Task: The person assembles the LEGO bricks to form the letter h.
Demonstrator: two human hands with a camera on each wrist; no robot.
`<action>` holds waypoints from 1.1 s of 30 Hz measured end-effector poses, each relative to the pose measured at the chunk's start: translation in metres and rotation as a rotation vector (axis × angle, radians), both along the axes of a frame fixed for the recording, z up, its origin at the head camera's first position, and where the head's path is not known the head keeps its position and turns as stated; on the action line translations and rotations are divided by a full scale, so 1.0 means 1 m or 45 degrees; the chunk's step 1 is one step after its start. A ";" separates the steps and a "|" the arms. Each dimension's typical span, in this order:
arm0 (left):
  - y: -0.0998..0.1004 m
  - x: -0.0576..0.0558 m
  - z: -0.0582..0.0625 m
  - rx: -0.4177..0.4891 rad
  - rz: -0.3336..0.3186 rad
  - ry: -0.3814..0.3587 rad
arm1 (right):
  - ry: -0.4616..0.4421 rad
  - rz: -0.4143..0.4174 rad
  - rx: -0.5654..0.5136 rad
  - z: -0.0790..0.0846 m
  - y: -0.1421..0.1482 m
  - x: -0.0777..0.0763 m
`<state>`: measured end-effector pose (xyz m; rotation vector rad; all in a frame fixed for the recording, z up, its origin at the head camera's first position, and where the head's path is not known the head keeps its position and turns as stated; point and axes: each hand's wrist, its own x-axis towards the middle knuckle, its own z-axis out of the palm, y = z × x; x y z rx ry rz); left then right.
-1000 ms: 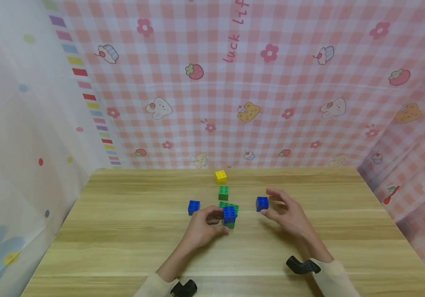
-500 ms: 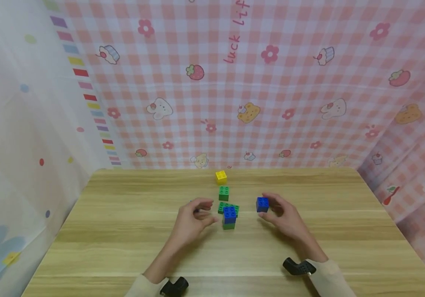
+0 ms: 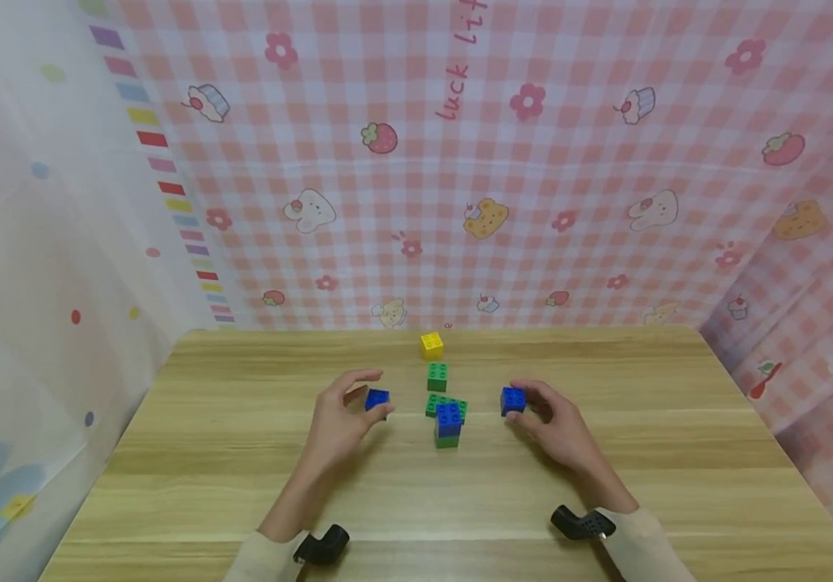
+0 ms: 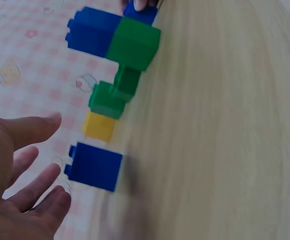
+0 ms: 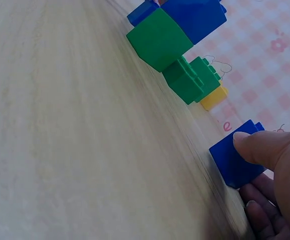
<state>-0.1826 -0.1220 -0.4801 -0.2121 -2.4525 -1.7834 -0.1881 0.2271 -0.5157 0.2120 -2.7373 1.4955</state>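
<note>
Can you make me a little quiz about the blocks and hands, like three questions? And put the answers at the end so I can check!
1. Pick one: what colour is the block farthest back on the table?
A) green
B) yellow
C) blue

2. True or false: the block nearest the left hand is yellow.

3. Fill in the gap: in the two-block stack, the blue block sits on top of a ____ block.

Key:
1. B, the yellow block.
2. False. It is a separate blue block.
3. Green. The green block is the bottom one in the stack.
</note>
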 end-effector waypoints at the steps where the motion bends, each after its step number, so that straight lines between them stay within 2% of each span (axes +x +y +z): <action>1: -0.002 -0.001 -0.002 -0.025 -0.002 -0.007 | -0.011 -0.006 0.000 0.000 0.000 0.000; 5: -0.009 -0.005 -0.010 -0.081 -0.052 -0.071 | -0.037 -0.013 0.024 0.000 0.000 0.002; 11: -0.017 -0.009 -0.024 0.013 -0.136 -0.172 | -0.025 0.003 0.018 0.000 0.000 0.004; 16: -0.016 -0.012 -0.026 -0.001 -0.089 -0.151 | -0.011 0.006 0.012 -0.001 0.000 0.005; 21: -0.016 -0.013 -0.027 -0.041 -0.046 -0.186 | -0.023 -0.005 0.007 -0.001 -0.002 0.005; 29: -0.016 -0.013 -0.030 -0.055 -0.041 -0.208 | 0.021 0.000 0.017 -0.003 -0.002 0.005; 33: -0.015 -0.010 -0.031 -0.044 -0.047 -0.220 | 0.001 -0.009 0.012 -0.003 -0.003 0.007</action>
